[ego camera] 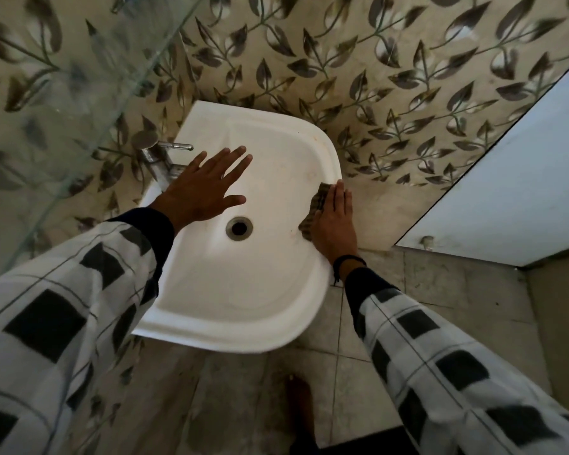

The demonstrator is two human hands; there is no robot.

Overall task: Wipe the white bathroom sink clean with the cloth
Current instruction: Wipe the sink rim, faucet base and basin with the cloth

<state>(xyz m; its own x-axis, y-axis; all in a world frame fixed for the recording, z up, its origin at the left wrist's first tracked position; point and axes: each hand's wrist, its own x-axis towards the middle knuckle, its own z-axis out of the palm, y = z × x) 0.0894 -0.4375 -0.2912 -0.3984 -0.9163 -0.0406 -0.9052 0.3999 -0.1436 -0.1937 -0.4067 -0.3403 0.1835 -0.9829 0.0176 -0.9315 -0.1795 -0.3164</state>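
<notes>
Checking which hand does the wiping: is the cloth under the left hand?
No, the cloth lies under the right hand on the right rim of the sink; the left hand is spread bare above it.

Leaf-patterned wall tiles [375, 44], glass partition [63, 93] at left, grey floor tiles [440, 290], pale panel [506, 175] at right.
</notes>
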